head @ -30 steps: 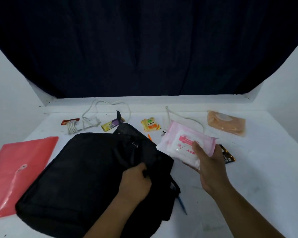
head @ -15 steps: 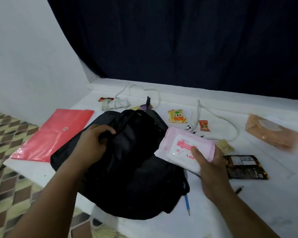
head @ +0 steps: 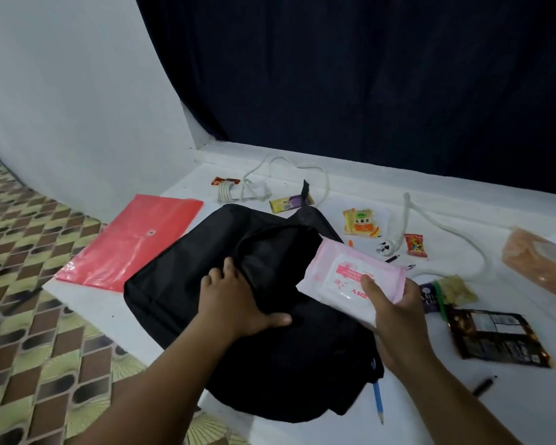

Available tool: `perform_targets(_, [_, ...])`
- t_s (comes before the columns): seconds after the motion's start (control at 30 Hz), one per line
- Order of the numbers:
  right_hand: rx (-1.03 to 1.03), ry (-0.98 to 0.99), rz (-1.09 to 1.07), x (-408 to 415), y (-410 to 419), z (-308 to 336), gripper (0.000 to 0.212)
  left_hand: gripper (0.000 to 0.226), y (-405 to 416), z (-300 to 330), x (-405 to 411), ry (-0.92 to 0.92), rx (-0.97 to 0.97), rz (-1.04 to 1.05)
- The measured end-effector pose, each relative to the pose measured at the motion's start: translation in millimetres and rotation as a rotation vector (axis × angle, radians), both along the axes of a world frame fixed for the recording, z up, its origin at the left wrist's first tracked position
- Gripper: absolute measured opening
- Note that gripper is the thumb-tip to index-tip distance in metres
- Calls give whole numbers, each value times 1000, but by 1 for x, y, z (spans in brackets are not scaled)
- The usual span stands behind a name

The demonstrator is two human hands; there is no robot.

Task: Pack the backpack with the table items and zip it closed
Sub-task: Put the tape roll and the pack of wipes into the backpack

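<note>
A black backpack [head: 180, 284] lies flat on the white table [head: 398, 412], its top opening gaping. My left hand [head: 238, 300] grips the near edge of that opening and holds it apart. My right hand [head: 395, 313] holds a pink pack of wet wipes [head: 344, 274], tilted, with its far end over the mouth of the backpack. Loose items lie around: a red envelope folder [head: 135, 239], a white charger with cable [head: 254, 187], a white rope [head: 446, 232], an orange wipes pack [head: 540, 261], small snack packets [head: 358, 221] and a dark foil packet [head: 495, 335].
A blue pencil [head: 377, 401] sticks out from under the backpack's near right corner, and a black pen [head: 482, 385] lies near it. The table's left edge drops to a patterned tile floor [head: 29, 332]. A dark curtain [head: 366, 75] hangs behind the table.
My left hand moved from the backpack's left side to the near edge of the opening. My right hand carried the pink pack left, over the opening. The camera moved closer.
</note>
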State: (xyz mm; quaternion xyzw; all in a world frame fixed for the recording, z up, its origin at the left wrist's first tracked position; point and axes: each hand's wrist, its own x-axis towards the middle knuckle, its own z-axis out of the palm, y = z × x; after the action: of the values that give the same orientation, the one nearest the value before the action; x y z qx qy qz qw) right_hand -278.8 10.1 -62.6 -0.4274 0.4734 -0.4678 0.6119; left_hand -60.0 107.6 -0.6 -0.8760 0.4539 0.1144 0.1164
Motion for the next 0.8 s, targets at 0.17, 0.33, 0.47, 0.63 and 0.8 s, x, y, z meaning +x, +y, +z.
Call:
perform_targets(0.17, [13, 3, -29, 10, -1, 3, 53, 105, 1, 3, 20, 132, -250, -78])
perform_targets(0.33, [-49, 51, 29, 24, 7, 18, 57, 54, 3, 45, 83, 719, -593, 64])
perform_targets(0.47, [-89, 92, 90, 44, 19, 29, 54, 41, 5, 48, 108, 998, -648, 181])
perform_targets(0.63, [45, 22, 161, 87, 26, 40, 42, 41, 9, 50, 110, 1103, -662, 114])
perform_targets(0.8, [85, 62, 177, 139, 16, 45, 53, 41, 10, 73, 122, 1035, -726, -12])
